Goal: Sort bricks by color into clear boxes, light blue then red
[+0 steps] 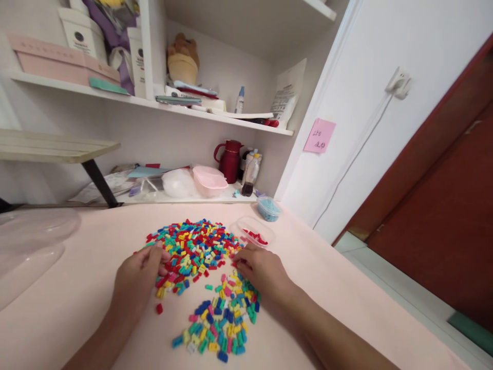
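Small toy building bricks in mixed colours form a large heap (196,246) on the pink tabletop. A smaller spread of bricks (219,321) lies nearer to me. At the left edge of the heap is my left hand (140,275), its fingers curled together; what they hold, if anything, is hidden. My right hand (264,270) reaches over the heap's right side, thumb and fingers closing at a red brick (234,264). Just beyond it, a shallow clear plastic tray (265,228) contains several red bricks (254,237). A single red brick (159,309) lies apart near my left wrist.
A clear tub of light blue pieces (268,209) stands at the table's back right. Clear plastic lids (34,231) lie at far left, near a small raised stand (57,145). Behind are a pink bowl (210,180), a red jug (230,162) and a bottle (251,174).
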Tool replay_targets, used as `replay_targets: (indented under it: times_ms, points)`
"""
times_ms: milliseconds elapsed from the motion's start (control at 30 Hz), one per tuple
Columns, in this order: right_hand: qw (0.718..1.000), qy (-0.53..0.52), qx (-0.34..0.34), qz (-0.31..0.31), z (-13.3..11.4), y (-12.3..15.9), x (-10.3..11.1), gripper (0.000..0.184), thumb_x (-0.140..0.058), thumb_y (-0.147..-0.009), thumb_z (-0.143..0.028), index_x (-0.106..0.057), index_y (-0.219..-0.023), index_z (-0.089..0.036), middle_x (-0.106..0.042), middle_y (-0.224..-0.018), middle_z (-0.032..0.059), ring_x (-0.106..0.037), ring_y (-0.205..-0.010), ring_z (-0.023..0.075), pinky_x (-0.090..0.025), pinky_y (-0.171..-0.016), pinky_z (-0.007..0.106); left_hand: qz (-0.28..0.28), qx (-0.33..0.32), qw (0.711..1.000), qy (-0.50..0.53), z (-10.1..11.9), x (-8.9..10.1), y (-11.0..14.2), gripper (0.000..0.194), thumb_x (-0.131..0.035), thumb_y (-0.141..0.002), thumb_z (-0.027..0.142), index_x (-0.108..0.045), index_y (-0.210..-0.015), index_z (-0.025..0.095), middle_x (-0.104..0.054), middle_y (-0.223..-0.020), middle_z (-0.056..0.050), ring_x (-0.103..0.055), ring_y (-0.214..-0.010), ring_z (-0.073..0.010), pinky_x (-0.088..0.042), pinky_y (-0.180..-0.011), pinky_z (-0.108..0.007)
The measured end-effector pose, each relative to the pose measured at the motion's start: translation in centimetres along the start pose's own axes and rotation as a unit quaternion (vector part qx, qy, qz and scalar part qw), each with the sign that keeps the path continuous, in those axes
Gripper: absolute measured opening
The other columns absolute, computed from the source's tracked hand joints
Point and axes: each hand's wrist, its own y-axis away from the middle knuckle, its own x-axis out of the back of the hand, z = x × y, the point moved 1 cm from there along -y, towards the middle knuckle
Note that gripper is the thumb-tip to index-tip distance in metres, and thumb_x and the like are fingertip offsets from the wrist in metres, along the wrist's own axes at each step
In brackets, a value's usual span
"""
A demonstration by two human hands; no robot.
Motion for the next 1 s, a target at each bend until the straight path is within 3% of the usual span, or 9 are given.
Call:
replay_targets:
  times_ms: [133,400,567,733,867,1000]
  points:
    - [1.0,0.014,0.017,-0.008,-0.2,0.1,0.1,0.022,-0.057,-0.083,-0.022,-0.072,-0.097,-0.031,-0.07,-0.108,-0.0011,-0.064,-0.095,0.0175,-0.04,-0.069,0.026,0.004,-0.008,1.0,-0.008,0.0,0.1,0.0,0.028,-0.053,-0.075,0.046,-0.064,-0.073,0.021,-0.063,-0.051,0.002,-0.063,-0.058,-0.0193,-0.045,-0.055,-0.025]
    - [0.999,-0.008,0.03,0.039,-0.6,0.3,0.4,0.016,-0.061,-0.078,-0.016,-0.071,-0.085,-0.027,-0.072,-0.093,-0.0003,-0.064,-0.081,0.0169,-0.038,-0.064,0.025,0.01,-0.028,0.999,-0.027,-0.2,0.4,-0.1,0.031,-0.053,-0.076,0.049,-0.064,-0.073,0.02,-0.065,-0.052,0.002,-0.064,-0.059,-0.021,-0.045,-0.057,-0.026]
    - [0.983,-0.087,0.027,0.158,0.8,0.0,2.8,0.014,-0.059,-0.084,-0.02,-0.071,-0.09,-0.026,-0.07,-0.088,0.0,-0.061,-0.073,0.0139,-0.041,-0.065,0.024,0.007,-0.015,0.999,-0.029,-0.6,0.4,-0.5,0.031,-0.054,-0.076,0.05,-0.063,-0.073,0.021,-0.065,-0.053,0.002,-0.065,-0.061,-0.0219,-0.044,-0.057,-0.027]
    - [0.958,-0.11,-0.042,0.26,3.6,-0.8,4.1,0.019,-0.055,-0.087,-0.027,-0.07,-0.099,-0.024,-0.067,-0.081,0.0011,-0.059,-0.065,0.0149,-0.042,-0.062,0.026,-0.001,-0.016,0.999,-0.031,-0.4,0.3,-0.5,0.03,-0.054,-0.077,0.049,-0.064,-0.074,0.02,-0.066,-0.054,0.002,-0.065,-0.062,-0.0214,-0.045,-0.059,-0.026]
    - [0.959,-0.129,-0.025,0.251,3.7,-1.0,3.3,0.025,-0.052,-0.088,-0.028,-0.068,-0.107,-0.023,-0.067,-0.083,0.0018,-0.058,-0.064,0.015,-0.045,-0.063,0.028,0.004,-0.018,0.999,-0.031,-0.3,0.2,-0.3,0.031,-0.054,-0.075,0.049,-0.065,-0.072,0.02,-0.065,-0.052,0.001,-0.064,-0.06,-0.0216,-0.044,-0.056,-0.026]
    - [0.962,-0.174,0.08,0.194,1.3,-0.3,1.8,0.021,-0.05,-0.092,-0.027,-0.071,-0.096,-0.023,-0.07,-0.087,0.0039,-0.059,-0.069,0.0156,-0.046,-0.067,0.028,-0.001,-0.029,1.0,-0.01,-0.4,-0.1,-0.2,0.03,-0.054,-0.074,0.048,-0.065,-0.07,0.021,-0.063,-0.05,0.001,-0.063,-0.055,-0.0207,-0.045,-0.053,-0.027]
